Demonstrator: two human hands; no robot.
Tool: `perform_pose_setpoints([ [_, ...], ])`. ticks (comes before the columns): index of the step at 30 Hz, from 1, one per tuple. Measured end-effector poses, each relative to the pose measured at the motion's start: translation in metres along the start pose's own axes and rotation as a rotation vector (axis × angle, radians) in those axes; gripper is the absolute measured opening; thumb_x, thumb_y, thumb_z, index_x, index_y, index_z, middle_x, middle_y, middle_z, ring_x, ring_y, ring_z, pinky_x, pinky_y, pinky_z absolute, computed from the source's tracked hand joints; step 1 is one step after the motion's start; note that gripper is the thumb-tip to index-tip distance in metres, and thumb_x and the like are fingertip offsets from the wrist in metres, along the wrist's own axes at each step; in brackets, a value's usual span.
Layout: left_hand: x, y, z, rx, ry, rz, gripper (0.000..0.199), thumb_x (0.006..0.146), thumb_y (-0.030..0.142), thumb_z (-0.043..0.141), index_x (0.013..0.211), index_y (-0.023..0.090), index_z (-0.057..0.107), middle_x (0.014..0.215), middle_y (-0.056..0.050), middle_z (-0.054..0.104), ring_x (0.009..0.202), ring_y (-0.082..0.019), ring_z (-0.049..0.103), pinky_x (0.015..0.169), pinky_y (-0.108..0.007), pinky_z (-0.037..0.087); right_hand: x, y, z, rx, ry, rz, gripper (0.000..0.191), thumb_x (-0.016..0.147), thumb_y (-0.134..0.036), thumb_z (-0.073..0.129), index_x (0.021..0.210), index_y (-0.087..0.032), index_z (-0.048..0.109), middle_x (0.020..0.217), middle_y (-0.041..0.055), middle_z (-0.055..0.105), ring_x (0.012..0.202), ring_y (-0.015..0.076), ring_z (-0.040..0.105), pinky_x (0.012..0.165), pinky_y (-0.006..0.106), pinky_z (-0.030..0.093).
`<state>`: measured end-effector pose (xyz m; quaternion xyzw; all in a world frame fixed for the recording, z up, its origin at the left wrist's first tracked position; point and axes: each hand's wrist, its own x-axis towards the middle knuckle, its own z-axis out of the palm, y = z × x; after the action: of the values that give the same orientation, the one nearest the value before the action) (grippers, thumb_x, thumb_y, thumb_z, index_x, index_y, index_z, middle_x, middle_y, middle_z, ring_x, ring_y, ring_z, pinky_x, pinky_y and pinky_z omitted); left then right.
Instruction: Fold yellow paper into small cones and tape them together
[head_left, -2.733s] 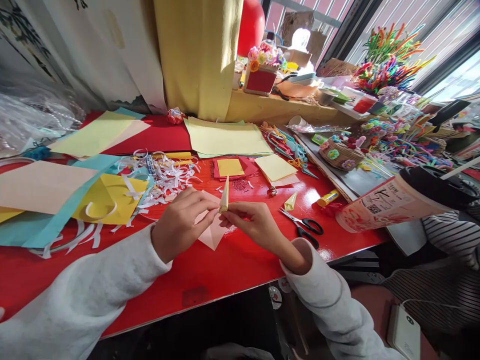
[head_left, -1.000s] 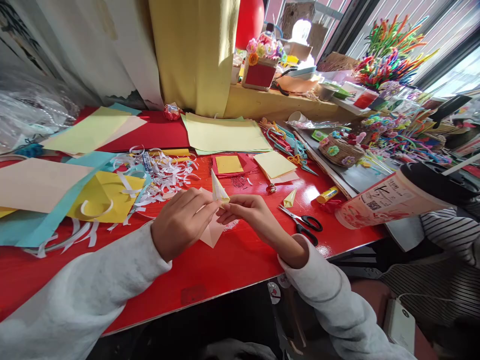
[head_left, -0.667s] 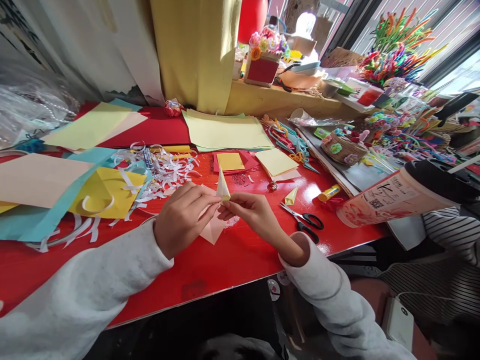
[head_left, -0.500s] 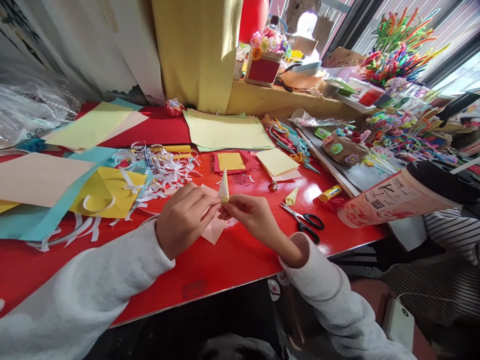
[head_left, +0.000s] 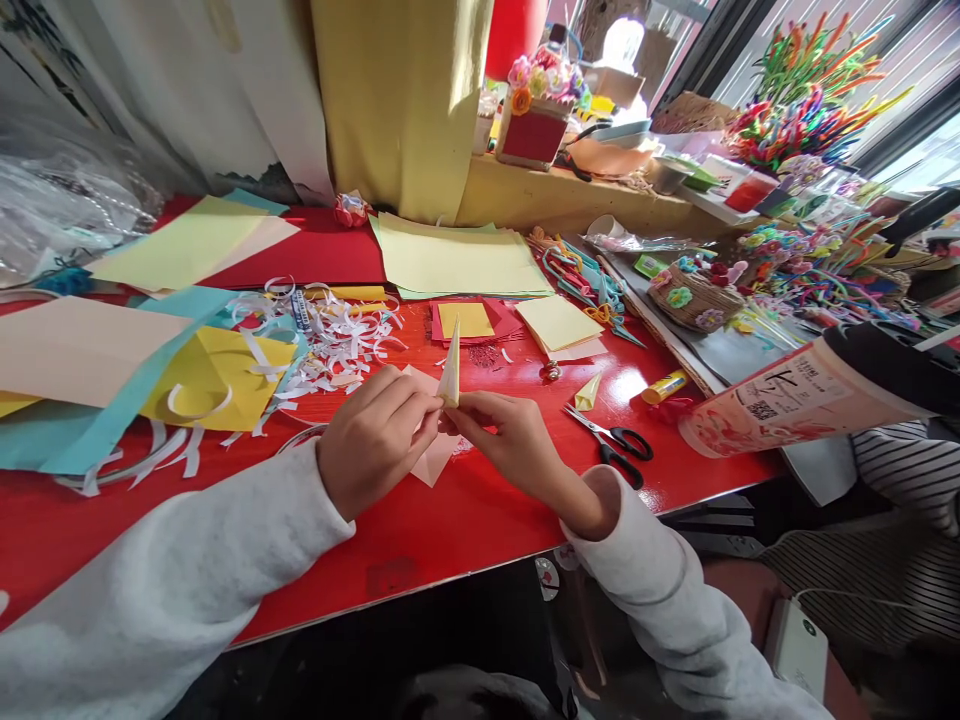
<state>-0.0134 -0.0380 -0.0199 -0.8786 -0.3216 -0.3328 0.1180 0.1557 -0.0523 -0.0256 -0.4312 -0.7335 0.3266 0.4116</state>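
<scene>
A folded piece of pale yellow paper [head_left: 451, 372], narrow and pointed at the top, stands upright between my two hands. My left hand [head_left: 379, 432] pinches its lower left corner, and my right hand [head_left: 514, 440] pinches the lower right. Beneath my fingers a pink paper sheet [head_left: 431, 464] lies on the red table [head_left: 480, 540], partly hidden by the hands. To the right of my right hand are scissors [head_left: 611, 440] with black handles, lying spread. Just behind them rests another small folded yellow paper piece [head_left: 588, 392].
White paper strips [head_left: 337, 340] and coloured sheets [head_left: 82, 350] cover the table's left. Behind my hands lie a stack of yellow sheets [head_left: 457, 258] and small paper squares [head_left: 466, 320]. A drink cup [head_left: 795, 395], a glue stick [head_left: 664, 387] and a woven basket [head_left: 690, 298] are at right.
The folded yellow paper has turned slightly between my fingers, its tip now leaning a little to the right. Both hands keep their pinch. The view has shifted slightly.
</scene>
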Motion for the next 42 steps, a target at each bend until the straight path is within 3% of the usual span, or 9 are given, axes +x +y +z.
perform_pose_setpoints([
  [8,-0.0009,0.0000,0.0017,-0.151,-0.024,-0.123,0.014,0.083,0.016,0.047,0.078,0.013,0.059,0.074,-0.006,0.062,0.072,-0.016,0.051,0.069,-0.031,0.046,0.0006,-0.0010,-0.0005,0.008,-0.019,-0.003,0.014,0.084,-0.022,0.050,0.087,-0.016,0.062,0.077,0.0038,0.068,0.069,0.0125,0.066,0.063,0.022,0.054],
  [42,-0.0032,-0.0005,0.0079,-0.090,-0.020,-0.065,0.019,0.085,0.014,0.043,0.077,0.011,0.060,0.072,-0.007,0.062,0.071,-0.017,0.052,0.071,-0.032,0.046,0.0003,0.0030,0.0030,-0.059,-0.016,0.056,0.013,0.082,-0.018,0.052,0.085,-0.014,0.063,0.072,0.0046,0.069,0.067,0.0127,0.067,0.060,0.020,0.053],
])
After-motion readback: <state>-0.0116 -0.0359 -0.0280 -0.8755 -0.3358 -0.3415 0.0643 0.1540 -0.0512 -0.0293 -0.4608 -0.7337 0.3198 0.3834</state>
